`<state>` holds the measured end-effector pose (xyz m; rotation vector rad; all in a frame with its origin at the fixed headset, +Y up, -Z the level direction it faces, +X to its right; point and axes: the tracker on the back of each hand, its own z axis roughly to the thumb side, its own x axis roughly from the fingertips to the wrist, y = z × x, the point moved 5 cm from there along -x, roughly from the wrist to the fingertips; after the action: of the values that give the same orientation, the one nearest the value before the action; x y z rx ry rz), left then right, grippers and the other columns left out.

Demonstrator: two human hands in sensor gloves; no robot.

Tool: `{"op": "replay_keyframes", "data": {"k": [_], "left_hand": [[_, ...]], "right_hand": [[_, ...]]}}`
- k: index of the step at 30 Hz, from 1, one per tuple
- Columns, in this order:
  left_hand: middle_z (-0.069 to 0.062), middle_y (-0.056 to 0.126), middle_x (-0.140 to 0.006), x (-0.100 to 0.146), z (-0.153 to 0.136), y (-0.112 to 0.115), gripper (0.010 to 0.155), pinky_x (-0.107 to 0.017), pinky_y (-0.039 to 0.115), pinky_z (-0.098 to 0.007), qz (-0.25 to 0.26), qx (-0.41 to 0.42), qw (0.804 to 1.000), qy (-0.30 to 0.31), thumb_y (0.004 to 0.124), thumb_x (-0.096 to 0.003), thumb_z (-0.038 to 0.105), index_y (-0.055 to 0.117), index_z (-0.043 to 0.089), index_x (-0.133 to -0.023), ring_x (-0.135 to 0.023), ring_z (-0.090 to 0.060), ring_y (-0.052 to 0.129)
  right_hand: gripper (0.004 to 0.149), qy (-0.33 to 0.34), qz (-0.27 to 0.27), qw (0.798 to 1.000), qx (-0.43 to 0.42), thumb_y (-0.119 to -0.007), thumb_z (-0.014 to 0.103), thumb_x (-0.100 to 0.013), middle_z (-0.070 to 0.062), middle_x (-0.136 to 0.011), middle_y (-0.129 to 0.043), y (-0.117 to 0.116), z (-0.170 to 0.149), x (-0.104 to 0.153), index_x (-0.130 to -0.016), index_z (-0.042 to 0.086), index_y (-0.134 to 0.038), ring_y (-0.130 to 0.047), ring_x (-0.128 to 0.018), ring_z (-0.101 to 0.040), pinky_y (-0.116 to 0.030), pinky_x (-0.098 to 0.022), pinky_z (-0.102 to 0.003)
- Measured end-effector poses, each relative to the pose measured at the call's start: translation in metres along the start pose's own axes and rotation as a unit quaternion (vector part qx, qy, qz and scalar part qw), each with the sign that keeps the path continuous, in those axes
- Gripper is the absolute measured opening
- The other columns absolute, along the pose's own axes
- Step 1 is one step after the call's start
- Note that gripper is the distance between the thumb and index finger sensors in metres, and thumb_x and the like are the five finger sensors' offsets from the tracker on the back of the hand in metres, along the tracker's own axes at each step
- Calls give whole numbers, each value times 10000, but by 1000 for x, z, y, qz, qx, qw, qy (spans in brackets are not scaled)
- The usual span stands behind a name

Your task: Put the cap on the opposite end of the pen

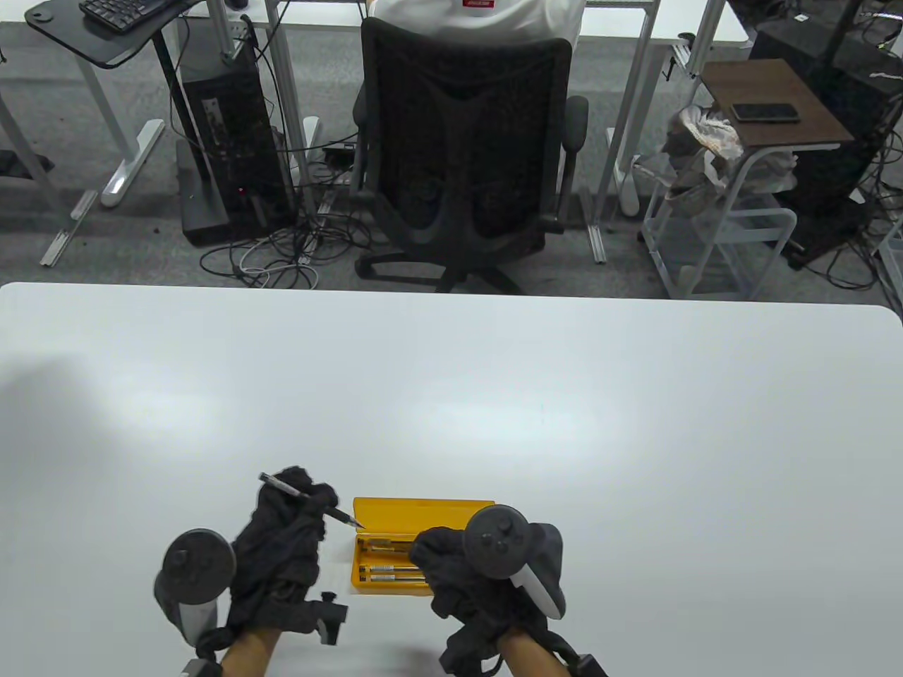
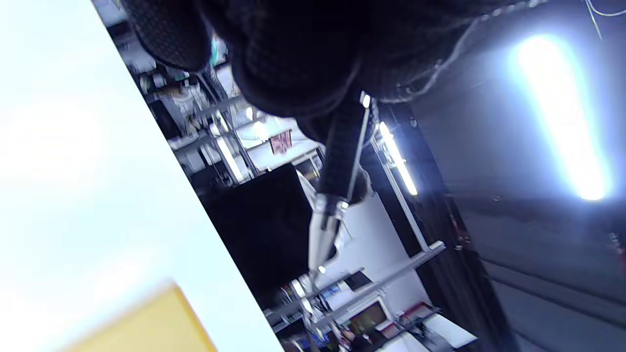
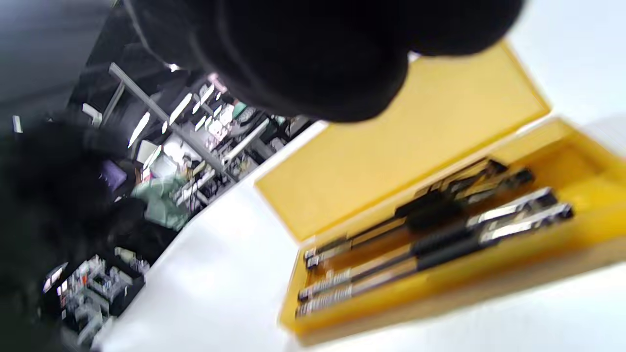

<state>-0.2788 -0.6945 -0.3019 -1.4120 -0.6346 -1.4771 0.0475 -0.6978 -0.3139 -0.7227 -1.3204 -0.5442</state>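
Pen (image 1: pixel 310 499) sits off the table in the left hand (image 1: pixel 282 546), whose fingers curl round its barrel, writing tip aimed toward three o'clock at the open yellow case (image 1: pixel 422 509) and rear end sticking out toward ten o'clock. The right hand (image 1: pixel 458 571) hovers over the case's tray with fingers bent; whether it pinches a cap I cannot tell, since the glove and tracker hide the fingertips. To do this step well, I would keep the left grip near mid-barrel so the rear end stays bare, bring the cap in line with the barrel's axis, and press straight on until it seats. The case's raised lid stands just beyond the tip at three o'clock, so swing clear of it; the table (image 1: pixel 494 395) toward twelve o'clock offers wide open room.
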Motion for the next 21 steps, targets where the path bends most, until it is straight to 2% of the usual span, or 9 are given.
{"op": "replay_keyframes", "data": {"k": [1,3,5,8,21], "left_hand": [[-81,970,-801,2,-5,2,603,-697,606,-592,-7,39,999,-8,838,-534,323,583,61,-1014,-442,-158,973],[-88,988,-781,4,-7,7,597,-706,588,-611,-10,65,998,-24,880,-521,331,635,64,-995,-442,-180,980],[-80,1005,-757,4,-1,13,598,-709,584,-617,-25,63,998,-10,910,-508,351,678,61,-976,-445,-183,987],[-90,1018,-738,7,8,18,588,-703,575,-635,-37,43,998,17,932,-498,353,721,50,-956,-449,-202,986],[-130,1019,-726,11,19,25,531,-698,518,-692,-62,-18,996,56,932,-494,330,790,63,-931,-495,-265,959]], "right_hand": [[471,-9,-19,998,-51,-778,408,-417,-52,-426,-1013,6,-6,-1,-738,96,-922,-991,-215,-129,-863,-177,-296],[479,-16,-32,996,-80,-815,406,-403,-66,-420,-1011,10,-12,-2,-733,74,-921,-990,-215,-155,-855,-178,-319],[481,-19,-52,998,-38,-817,404,-399,-64,-443,-1009,11,-16,2,-745,84,-913,-996,-241,-163,-858,-195,-323],[479,-14,-47,999,5,-808,401,-400,-59,-470,-1005,9,-18,4,-760,100,-903,-1000,-270,-167,-860,-215,-323],[462,-6,-33,999,-6,-775,335,-417,-84,-575,-981,7,-17,2,-820,130,-872,-1000,-375,-214,-857,-286,-356]]}}
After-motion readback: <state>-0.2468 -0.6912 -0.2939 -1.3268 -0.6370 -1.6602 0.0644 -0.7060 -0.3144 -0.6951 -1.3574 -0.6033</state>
